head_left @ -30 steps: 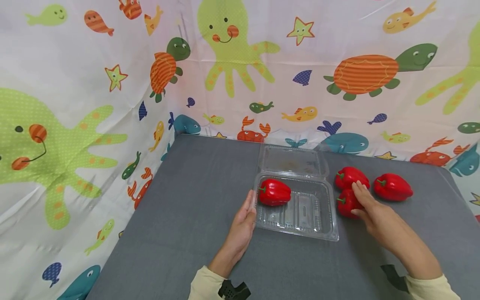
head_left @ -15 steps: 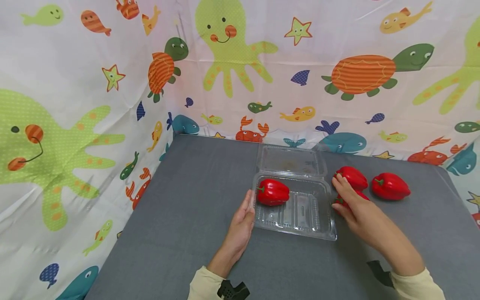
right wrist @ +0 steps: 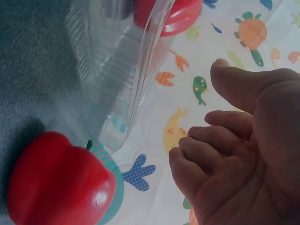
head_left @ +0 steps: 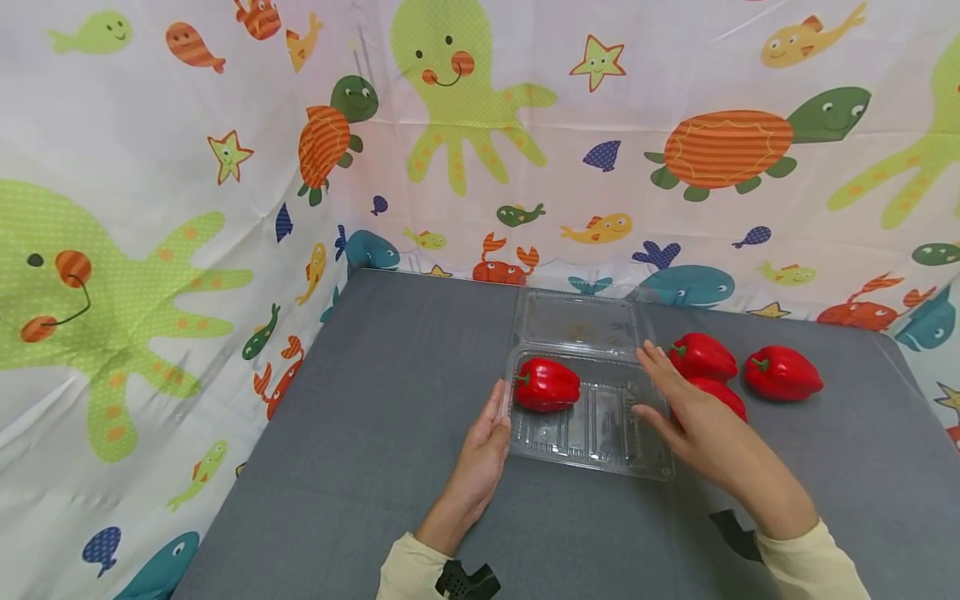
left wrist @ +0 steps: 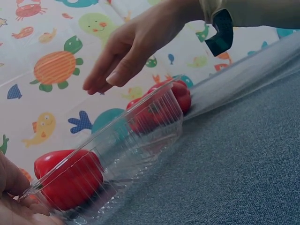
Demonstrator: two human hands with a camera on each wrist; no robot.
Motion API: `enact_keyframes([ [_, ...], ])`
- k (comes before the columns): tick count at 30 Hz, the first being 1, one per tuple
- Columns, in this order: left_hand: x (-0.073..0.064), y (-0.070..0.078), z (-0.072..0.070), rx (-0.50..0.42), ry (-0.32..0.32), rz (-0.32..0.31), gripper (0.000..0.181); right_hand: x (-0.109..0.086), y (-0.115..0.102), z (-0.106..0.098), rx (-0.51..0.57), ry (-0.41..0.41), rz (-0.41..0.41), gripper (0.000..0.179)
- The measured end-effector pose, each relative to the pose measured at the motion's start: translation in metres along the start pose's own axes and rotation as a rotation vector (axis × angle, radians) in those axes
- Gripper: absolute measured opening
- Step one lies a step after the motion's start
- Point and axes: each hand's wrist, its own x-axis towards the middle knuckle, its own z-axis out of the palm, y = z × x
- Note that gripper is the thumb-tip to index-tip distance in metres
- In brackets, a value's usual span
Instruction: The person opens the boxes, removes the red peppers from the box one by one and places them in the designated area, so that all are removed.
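Observation:
A clear plastic clamshell container (head_left: 611, 425) lies with its lid (head_left: 585, 321) folded back, and one red bell pepper (head_left: 549, 385) rests in its left part. My left hand (head_left: 480, 458) holds the container's left rim; in the left wrist view, that hand's (left wrist: 21, 204) fingers pinch the rim. Over the container's right edge hovers my right hand (head_left: 712, 433), fingers extended and thumb apart. The right wrist view shows that hand (right wrist: 229, 154) holding nothing, with a pepper (right wrist: 61, 183) below it. The right hand partly covers one pepper (head_left: 726, 395) outside the container.
Right of the container lie two more red peppers, one behind the right hand (head_left: 703, 356) and another farther right (head_left: 783, 373). A grey cloth (head_left: 360, 433) covers the table. Behind and to the left hangs a curtain (head_left: 510, 167) printed with sea animals.
My right hand has moved left from above the loose peppers to the container's right edge. My left hand keeps its hold on the rim, and the peppers look unmoved.

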Motion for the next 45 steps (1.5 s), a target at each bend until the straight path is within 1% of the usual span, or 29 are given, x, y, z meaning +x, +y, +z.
enact_keyframes([
  [9, 0.002, -0.001, 0.001, -0.005, 0.010, -0.016, 0.062, 0.006, -0.005, 0.008, -0.032, 0.023, -0.063, 0.093],
  [18, 0.002, 0.000, 0.002, -0.002, 0.011, -0.013, 0.063, 0.013, -0.015, 0.015, -0.021, 0.009, -0.105, 0.090],
  [29, 0.002, 0.001, 0.003, -0.002, 0.004, -0.019, 0.062, 0.022, -0.024, 0.018, -0.023, -0.004, -0.106, 0.092],
  [36, 0.002, 0.001, 0.002, 0.000, 0.006, -0.022, 0.063, 0.027, -0.029, 0.026, 0.015, 0.005, -0.123, 0.090],
  [42, 0.001, -0.001, 0.001, 0.002, 0.014, -0.026, 0.063, 0.032, -0.035, 0.032, 0.019, -0.004, -0.126, 0.094],
  [45, 0.002, -0.001, 0.000, 0.005, 0.015, -0.031, 0.063, 0.034, -0.037, 0.036, 0.022, 0.008, -0.145, 0.092],
])
